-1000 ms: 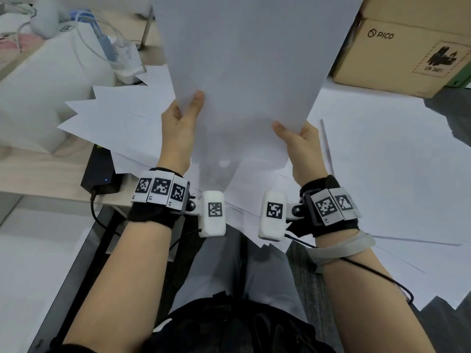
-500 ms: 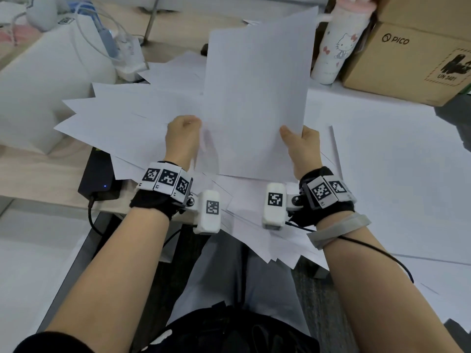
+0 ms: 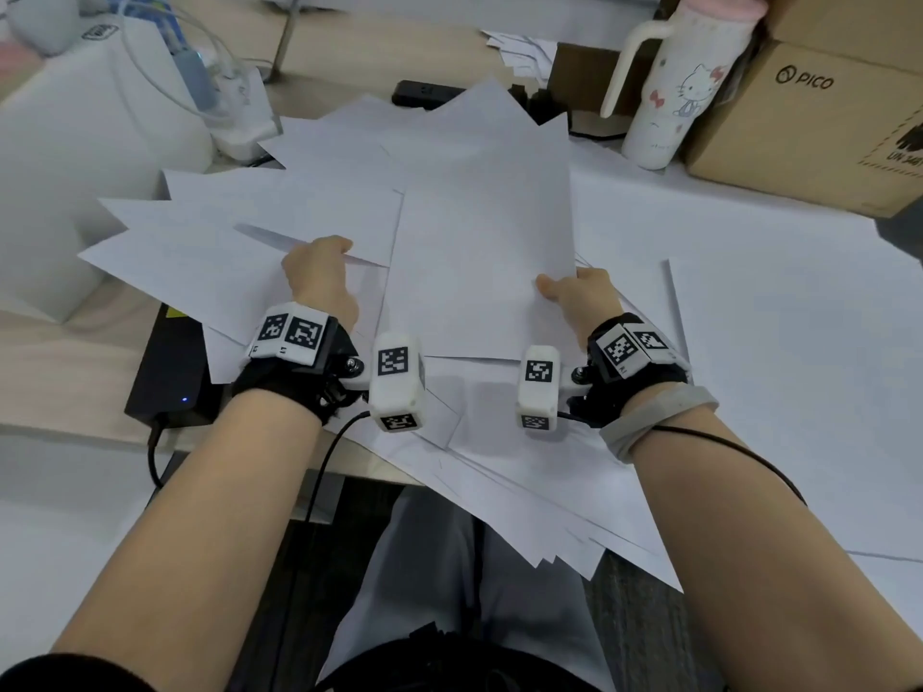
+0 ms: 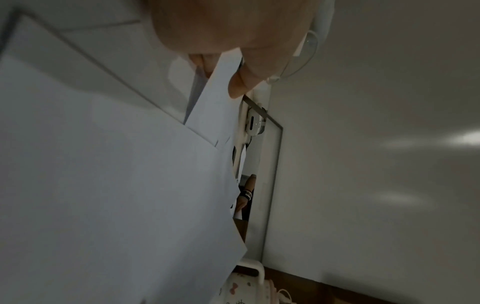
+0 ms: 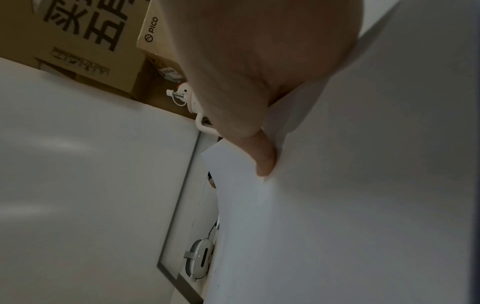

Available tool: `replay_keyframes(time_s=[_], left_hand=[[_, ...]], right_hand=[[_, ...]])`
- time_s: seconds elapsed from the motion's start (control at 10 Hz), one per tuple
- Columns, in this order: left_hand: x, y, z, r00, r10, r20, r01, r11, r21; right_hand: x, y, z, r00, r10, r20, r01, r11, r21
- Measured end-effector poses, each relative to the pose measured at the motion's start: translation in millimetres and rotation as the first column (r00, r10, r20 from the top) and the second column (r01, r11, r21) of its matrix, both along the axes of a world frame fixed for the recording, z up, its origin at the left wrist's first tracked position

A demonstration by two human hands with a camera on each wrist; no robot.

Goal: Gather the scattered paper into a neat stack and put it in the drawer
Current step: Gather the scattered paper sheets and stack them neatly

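A wide spread of loose white paper sheets (image 3: 309, 212) covers most of the pale wooden desk (image 3: 55, 362), fanned at many angles, with corners hanging over the near edge above the person's lap. On top of that spread lies a squared white paper stack (image 3: 479, 262), roughly upright in the head view and resting between the two hands. At the far right stands a brown cardboard box printed PICO (image 3: 819, 117), and just beside it on its left a white cartoon-cat water bottle with a pink lid (image 3: 674, 87). A flat black box with a small blue light (image 3: 175, 372) sits at the desk's left near edge, partly under the sheets. The right hand (image 3: 579, 297) pinches the stack's right edge, thumb laid on top and fingers hidden beneath. The left hand (image 3: 319, 277) is curled at the stack's left side; the left wrist view shows its thumb and fingers pinching a thin white sheet edge (image 4: 221, 86). No drawer shows in any view.
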State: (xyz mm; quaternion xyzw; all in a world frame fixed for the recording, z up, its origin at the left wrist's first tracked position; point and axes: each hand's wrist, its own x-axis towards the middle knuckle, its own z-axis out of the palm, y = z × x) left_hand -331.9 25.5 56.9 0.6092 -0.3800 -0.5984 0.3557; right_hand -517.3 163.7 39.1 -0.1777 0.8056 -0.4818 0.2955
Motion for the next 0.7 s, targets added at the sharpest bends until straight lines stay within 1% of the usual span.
replay_keyframes(time_s=[0.1, 0.2, 0.3, 0.4, 0.5, 0.6, 0.7], left_hand=[[-4.7, -24.4, -17.2, 0.984, -0.151, 0.092, 0.154, 0.988, -0.029], [-12.4, -26.8, -16.1, 0.972, -0.215, 0.097, 0.218, 0.976, -0.022], [-21.5, -25.3, -14.7, 0.965, -0.229, 0.129, 0.235, 0.971, -0.035], [-22.9, -21.6, -10.6, 0.986, -0.122, 0.116, 0.131, 0.989, -0.074], [-20.4, -19.0, -8.6, 0.994, -0.016, 0.109, 0.038, 0.978, -0.203], [-16.3, -14.5, -1.4, 0.99, 0.135, -0.032, -0.137, 0.912, -0.387], [-11.9, -9.8, 14.5, 0.98, 0.139, -0.143, -0.195, 0.814, -0.547]], right_hand=[[-4.7, -1.6, -2.0, 1.0, 0.0, 0.023, 0.0, 1.0, 0.009], [-5.6, -2.0, -4.1, 0.999, 0.001, 0.042, -0.001, 1.0, 0.002], [-4.8, -2.3, -6.7, 0.999, 0.0, 0.039, 0.0, 1.0, -0.002], [-5.6, -2.2, -8.0, 0.999, 0.0, 0.046, 0.001, 1.0, -0.016], [-5.4, -2.1, -7.7, 0.998, 0.003, 0.063, -0.001, 1.0, -0.027], [-5.8, -2.4, -9.4, 0.998, 0.003, 0.063, -0.001, 0.999, -0.032], [-5.1, -2.5, -9.8, 0.998, 0.01, 0.055, -0.009, 1.0, -0.027]])
